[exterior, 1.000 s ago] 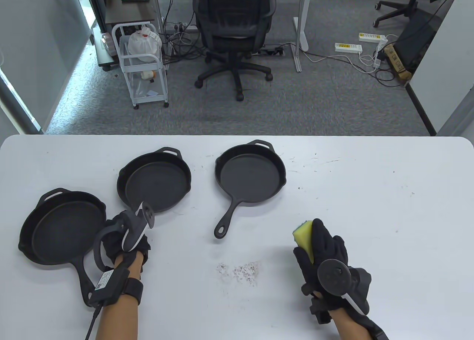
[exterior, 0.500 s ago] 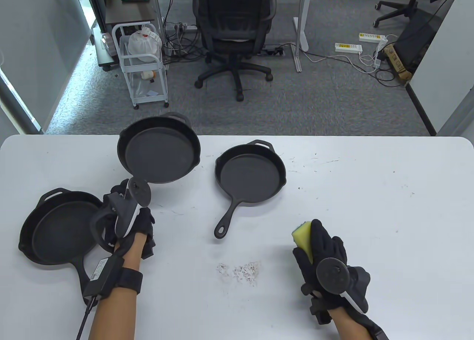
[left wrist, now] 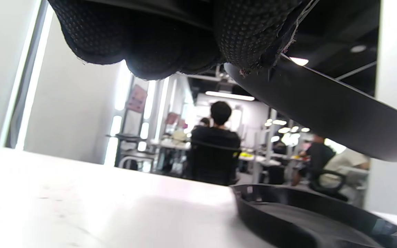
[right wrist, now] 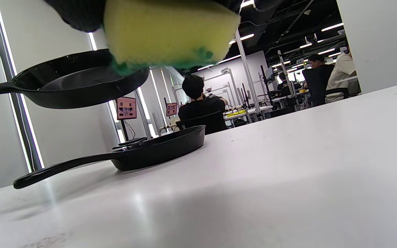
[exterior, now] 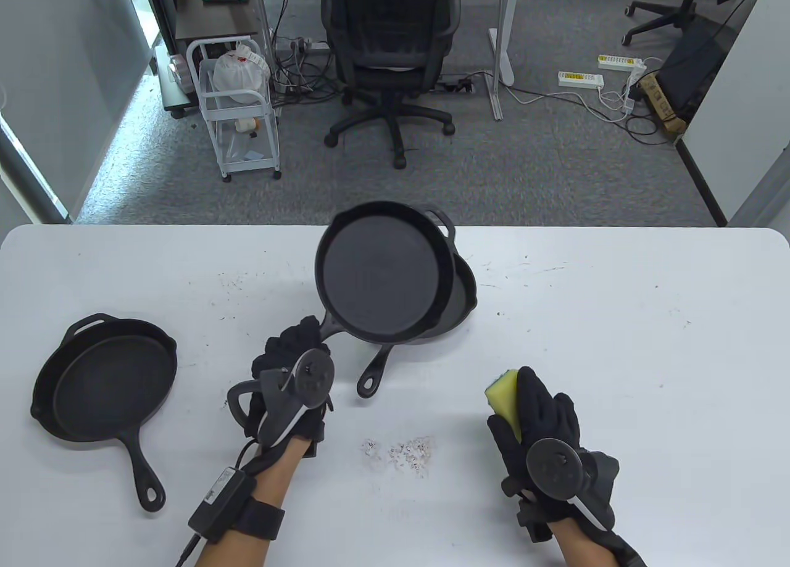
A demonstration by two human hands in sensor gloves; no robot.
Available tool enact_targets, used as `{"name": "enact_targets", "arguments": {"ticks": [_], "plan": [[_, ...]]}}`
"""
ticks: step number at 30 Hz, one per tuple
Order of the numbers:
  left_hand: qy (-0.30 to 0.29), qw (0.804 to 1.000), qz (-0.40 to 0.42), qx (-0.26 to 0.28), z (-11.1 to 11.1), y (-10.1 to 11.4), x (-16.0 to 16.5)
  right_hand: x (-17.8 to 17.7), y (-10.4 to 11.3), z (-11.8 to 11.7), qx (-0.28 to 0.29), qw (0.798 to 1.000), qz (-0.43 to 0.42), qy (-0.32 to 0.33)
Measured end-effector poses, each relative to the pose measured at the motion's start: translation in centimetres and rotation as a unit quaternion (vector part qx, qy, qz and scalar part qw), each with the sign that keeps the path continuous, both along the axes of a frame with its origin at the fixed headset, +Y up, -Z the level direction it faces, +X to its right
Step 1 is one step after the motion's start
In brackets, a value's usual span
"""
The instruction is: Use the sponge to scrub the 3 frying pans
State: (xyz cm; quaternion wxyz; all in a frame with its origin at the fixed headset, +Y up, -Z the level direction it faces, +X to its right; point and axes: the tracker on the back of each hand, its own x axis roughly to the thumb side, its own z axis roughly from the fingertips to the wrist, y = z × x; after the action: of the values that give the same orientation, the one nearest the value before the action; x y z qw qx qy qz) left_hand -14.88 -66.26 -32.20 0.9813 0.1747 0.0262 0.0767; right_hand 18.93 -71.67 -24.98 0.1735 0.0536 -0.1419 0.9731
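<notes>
Sponge (exterior: 505, 399) first, since it sits nearest: yellow with a green scrubbing face, pinched between the thumb and fingers of the right hand (exterior: 543, 428), just above the desk (exterior: 648, 357) and off to the right of the scatter of pale crumbs (exterior: 401, 451). That hand has not shifted in the last second; its grip stays clenched on the sponge, waiting.

The change is all on the other side. To the left of the crumbs, the left hand (exterior: 290, 376) has its fingers wrapped round the handle of the lifted pan (exterior: 382, 274). A second ago this pan lay on the desk, between the other two. Now it is in the air, carried rightwards, and hangs directly above the far pan (exterior: 460, 308), which rests on the desk beyond the crumbs with its handle pointing back towards them. The right wrist view shows clear air between the two, so they are not touching.

Well left of the crumbs, the third pan (exterior: 105, 379) lies alone.

To my eye the pan is being brought within reach of the sponge, so scrubbing of it looks about to begin; whether any pan has been cleaned yet, I cannot say.
</notes>
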Motion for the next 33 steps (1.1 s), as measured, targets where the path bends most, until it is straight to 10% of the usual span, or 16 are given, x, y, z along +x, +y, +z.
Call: {"name": "enact_targets", "arguments": {"ticks": [13, 27, 33], "plan": [[-0.096, 0.994, -0.006, 0.051, 4.6, -4.1, 6.6, -0.7, 0.3, 0.7, 0.02, 0.999, 0.034, 0.007], [-0.154, 0.984, -0.036, 0.079, 6.3, -3.7, 8.3, -4.6, 1.5, -1.2, -0.03, 0.972, 0.231, 0.002], [-0.18, 0.977, -0.055, 0.097, 7.4, -3.2, 9.2, -6.9, 3.3, -3.1, 0.046, 0.947, 0.318, -0.028]]}}
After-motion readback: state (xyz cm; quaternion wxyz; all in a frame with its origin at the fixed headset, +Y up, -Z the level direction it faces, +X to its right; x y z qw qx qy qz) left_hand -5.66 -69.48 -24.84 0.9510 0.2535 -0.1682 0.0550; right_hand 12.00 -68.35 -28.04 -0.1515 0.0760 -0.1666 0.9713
